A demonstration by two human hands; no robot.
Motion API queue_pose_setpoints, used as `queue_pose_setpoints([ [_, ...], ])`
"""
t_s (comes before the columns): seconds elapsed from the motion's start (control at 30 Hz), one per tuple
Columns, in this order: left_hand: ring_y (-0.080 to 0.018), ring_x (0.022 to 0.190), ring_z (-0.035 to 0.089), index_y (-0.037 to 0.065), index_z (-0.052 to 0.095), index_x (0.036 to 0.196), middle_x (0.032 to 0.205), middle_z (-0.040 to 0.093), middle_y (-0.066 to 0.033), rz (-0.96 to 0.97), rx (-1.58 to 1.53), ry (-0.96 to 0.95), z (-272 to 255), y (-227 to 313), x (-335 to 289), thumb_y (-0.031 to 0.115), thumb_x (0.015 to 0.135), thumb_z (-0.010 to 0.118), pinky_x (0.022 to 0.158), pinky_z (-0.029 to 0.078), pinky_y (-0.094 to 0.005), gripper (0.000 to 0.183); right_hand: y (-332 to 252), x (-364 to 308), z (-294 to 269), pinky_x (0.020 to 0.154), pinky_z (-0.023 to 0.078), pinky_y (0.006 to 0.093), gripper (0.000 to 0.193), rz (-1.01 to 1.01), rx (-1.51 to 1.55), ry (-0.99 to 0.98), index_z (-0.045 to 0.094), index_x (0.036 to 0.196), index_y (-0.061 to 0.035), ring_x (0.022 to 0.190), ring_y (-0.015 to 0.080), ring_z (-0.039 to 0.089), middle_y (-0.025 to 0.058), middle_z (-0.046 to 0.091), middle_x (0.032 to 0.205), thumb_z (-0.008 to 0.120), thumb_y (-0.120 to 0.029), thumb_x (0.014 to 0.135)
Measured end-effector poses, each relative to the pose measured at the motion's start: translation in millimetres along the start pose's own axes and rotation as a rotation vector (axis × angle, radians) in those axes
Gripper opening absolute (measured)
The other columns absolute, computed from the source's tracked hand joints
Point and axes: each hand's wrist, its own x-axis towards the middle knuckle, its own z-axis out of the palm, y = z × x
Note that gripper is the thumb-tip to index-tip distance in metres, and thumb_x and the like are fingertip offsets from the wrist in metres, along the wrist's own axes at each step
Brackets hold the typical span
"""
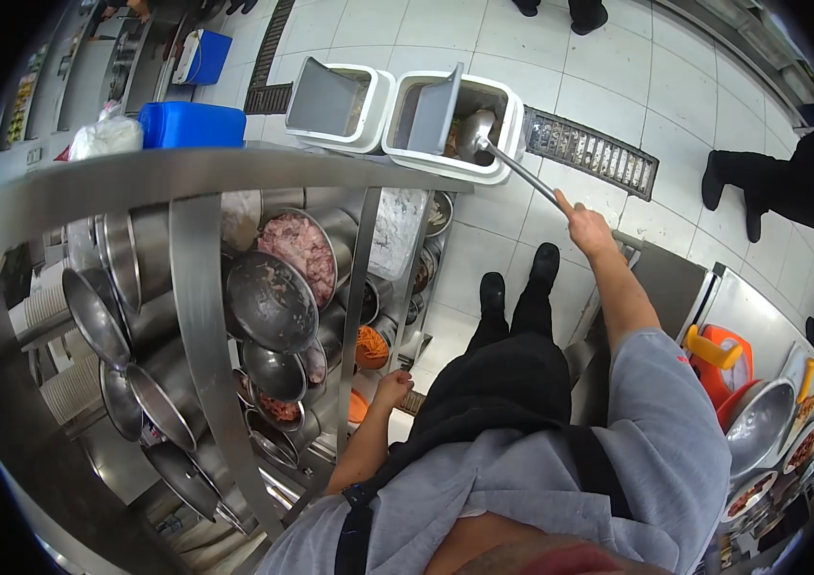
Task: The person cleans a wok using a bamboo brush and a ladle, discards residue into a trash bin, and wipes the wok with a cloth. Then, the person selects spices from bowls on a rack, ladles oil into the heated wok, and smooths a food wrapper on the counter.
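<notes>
My right hand (587, 230) is wrapped around the end of a long-handled metal ladle (529, 176). The ladle's bowl reaches into the open part of a white bin (512, 165), whose grey lid (437, 111) stands tilted up. Dark and brownish matter lies inside, mostly in shadow. Down by the rack, my left hand (394, 387) hangs with its fingers curled; whether anything small is in them is hidden. Close to it are a bowl of shredded orange food (371, 347) and the rack's steel post (359, 287).
A second white bin (384, 120) adjoins the first. The steel rack (225, 173) on my left holds several metal bowls and a pot of raw meat (297, 244). A floor grate (591, 151) runs beyond the bin. Another person's legs (761, 182) are at the right, near a counter (728, 307).
</notes>
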Motion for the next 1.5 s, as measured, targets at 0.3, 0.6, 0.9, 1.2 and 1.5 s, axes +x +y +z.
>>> queue_pose_setpoints([
  [0.3, -0.023, 0.093, 0.064, 0.005, 0.066, 0.102, 0.098, 0.068, -0.0112, 0.183, -0.052, 0.013, -18.5, -2.5, 40.0, 0.021, 0.076, 0.071, 0.082, 0.05, -0.0345, 0.031, -112.4, -139.3, -33.1, 0.043, 0.048, 0.0351, 0.065, 0.366, 1.049, 0.125, 0.036, 0.142, -0.0099, 0.047, 0.0202, 0.055, 0.0092, 0.052, 0.062, 0.054, -0.006, 0.08],
  [0.6, -0.0287, 0.098, 0.064, 0.009, 0.068, 0.096, 0.101, 0.068, -0.0125, 0.472, 0.284, 0.045, -39.7, 90.2, 69.5, 0.023, 0.074, 0.07, 0.085, 0.05, -0.0379, 0.026, -204.5, -313.4, -63.8, 0.034, 0.038, 0.0248, 0.047, 0.463, 1.878, 0.303, 0.046, 0.126, -0.0039, 0.04, 0.0126, 0.048, 0.0032, 0.05, 0.063, 0.062, -0.006, 0.082],
  [0.9, -0.0293, 0.096, 0.065, 0.012, 0.069, 0.1, 0.102, 0.069, -0.0111, 0.514, 0.642, -0.021, -32.7, 72.2, 80.7, 0.021, 0.071, 0.067, 0.084, 0.05, -0.038, 0.03, -225.9, -407.9, 10.8, 0.037, 0.043, 0.0292, 0.067, 0.459, 1.744, 0.183, 0.036, 0.138, 0.0026, 0.041, 0.0167, 0.052, 0.0065, 0.053, 0.062, 0.061, 0.0, 0.076],
  [1.2, -0.0317, 0.083, 0.067, 0.006, 0.072, 0.086, 0.086, 0.069, -0.0163, 1.124, 1.198, -0.038, -0.8, -22.0, 124.0, 0.033, 0.075, 0.062, 0.076, 0.053, -0.0412, 0.03, -268.7, -481.5, 93.1, 0.044, 0.05, 0.0322, 0.064, 0.555, 1.3, 0.073, 0.043, 0.136, -0.0024, 0.048, 0.0179, 0.058, 0.0143, 0.061, 0.072, 0.062, -0.006, 0.074],
  [1.5, -0.0267, 0.082, 0.068, 0.008, 0.071, 0.094, 0.088, 0.07, -0.0134, 0.81, 1.475, -0.425, 154.5, -55.4, 47.6, 0.023, 0.075, 0.062, 0.075, 0.053, -0.0364, 0.026, -343.3, -691.3, 290.9, 0.08, 0.052, 0.0433, 0.033, 0.94, 0.911, 0.024, 0.07, 0.093, -0.0004, 0.093, 0.0359, 0.065, 0.021, 0.068, 0.095, 0.066, -0.022, 0.069],
])
